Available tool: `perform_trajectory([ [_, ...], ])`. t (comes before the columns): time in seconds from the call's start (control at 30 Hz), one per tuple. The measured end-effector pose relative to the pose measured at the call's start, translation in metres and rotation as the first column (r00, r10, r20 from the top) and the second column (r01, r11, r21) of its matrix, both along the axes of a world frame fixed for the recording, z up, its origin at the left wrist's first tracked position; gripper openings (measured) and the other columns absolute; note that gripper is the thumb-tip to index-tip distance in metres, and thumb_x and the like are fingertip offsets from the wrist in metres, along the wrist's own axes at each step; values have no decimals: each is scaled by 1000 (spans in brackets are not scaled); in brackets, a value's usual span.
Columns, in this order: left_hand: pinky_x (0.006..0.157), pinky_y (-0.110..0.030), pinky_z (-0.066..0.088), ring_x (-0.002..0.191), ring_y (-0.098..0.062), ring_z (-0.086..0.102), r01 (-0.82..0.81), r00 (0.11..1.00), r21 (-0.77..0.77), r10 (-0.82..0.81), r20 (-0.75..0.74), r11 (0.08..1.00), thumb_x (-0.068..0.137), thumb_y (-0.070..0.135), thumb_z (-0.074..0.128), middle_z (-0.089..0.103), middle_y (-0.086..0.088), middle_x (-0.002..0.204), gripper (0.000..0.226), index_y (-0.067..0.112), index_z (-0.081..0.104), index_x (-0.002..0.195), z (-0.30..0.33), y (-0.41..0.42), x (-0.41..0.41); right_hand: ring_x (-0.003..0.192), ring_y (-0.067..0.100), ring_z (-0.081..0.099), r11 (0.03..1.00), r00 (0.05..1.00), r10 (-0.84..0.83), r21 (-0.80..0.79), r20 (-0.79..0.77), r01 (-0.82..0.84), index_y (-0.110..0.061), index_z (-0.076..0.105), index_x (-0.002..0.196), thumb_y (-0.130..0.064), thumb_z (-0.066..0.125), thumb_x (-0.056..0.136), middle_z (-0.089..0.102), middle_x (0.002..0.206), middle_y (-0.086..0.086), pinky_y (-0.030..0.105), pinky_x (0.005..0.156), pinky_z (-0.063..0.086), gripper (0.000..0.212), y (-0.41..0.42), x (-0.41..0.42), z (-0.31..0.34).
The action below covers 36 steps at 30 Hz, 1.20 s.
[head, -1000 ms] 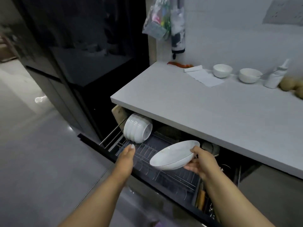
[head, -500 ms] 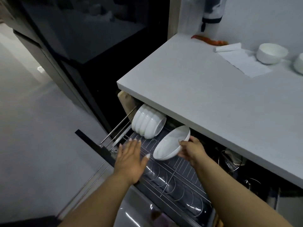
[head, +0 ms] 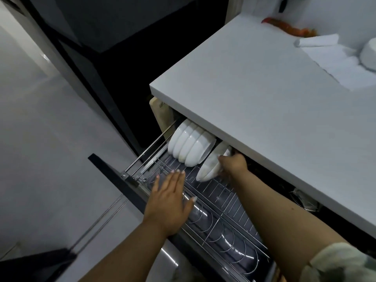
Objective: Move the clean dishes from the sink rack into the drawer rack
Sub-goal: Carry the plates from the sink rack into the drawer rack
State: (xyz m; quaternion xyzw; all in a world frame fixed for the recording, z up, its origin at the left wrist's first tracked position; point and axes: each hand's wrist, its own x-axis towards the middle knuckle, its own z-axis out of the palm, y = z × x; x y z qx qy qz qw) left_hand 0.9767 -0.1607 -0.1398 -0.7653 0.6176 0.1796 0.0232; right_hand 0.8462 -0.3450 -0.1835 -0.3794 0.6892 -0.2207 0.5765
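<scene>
Right hand (head: 233, 163) grip holding bowl (head: 211, 165) on edge in rack (head: 223, 192), beside stacked bowls (head: 190, 146); left hand (head: 171, 202) flat, grip wide.

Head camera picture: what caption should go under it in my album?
Right hand sets a white bowl on edge beside stacked bowls in the drawer rack.

Dim, cool light falls from above onto the pale bench (head: 264, 94), leaving the drawer rack (head: 219, 200) beneath in shadow, with glints on its wires, soft overall focus and wide-angle bending at the edges.
</scene>
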Motion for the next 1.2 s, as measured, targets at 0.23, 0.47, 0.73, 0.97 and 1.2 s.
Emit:
perform_trajectory([
  [0.23, 121, -44, -4, 148, -13, -6, -2, 1000, 4, 2, -31, 1000, 89, 65, 7, -1, 0, 163, 80, 18, -7, 153, -4, -2, 2, 85, 39, 67, 997, 990, 69, -23, -122, -72, -5, 62, 96, -25, 69, 81, 62, 78, 9, 52, 80, 57, 25, -16, 25, -7],
  [0.47, 121, -42, -5, 149, -14, -1, -10, 999, -5, 10, -47, 1000, 94, 62, 19, 5, 0, 162, 77, 18, -4, 153, -6, -1, 4, 91, 39, 67, 976, 943, 205, -15, -263, -217, -9, 59, 92, -32, 62, 86, 60, 76, 10, 49, 85, 56, 24, -28, 48, -7],
  [0.73, 121, -39, -4, 149, -15, 4, -32, 997, -40, 29, -68, 999, 95, 60, 24, 10, -1, 162, 76, 18, 0, 154, -5, 1, 5, 108, 35, 63, 934, 868, 342, 28, -359, -356, -12, 61, 100, -51, 52, 88, 67, 115, 14, 40, 98, 48, 42, -47, 64, -24],
  [0.97, 121, -39, 1, 148, -15, 8, -55, 996, -62, 50, -80, 997, 95, 60, 27, 14, 0, 161, 76, 19, 3, 154, -8, 2, 5, 115, 36, 59, 929, 846, 358, 57, -396, -366, -2, 57, 123, -56, 45, 91, 62, 125, 18, 38, 101, 46, 64, -41, 62, -18],
  [1.2, 118, -34, 15, 141, -15, 27, -102, 990, -100, 91, -108, 990, 95, 53, 34, 35, 0, 153, 69, 18, 17, 152, -7, 2, 3, 99, 34, 62, 948, 915, 319, 98, -245, -304, 2, 57, 118, -50, 48, 90, 63, 109, 20, 35, 84, 46, 60, 17, 27, -21],
])
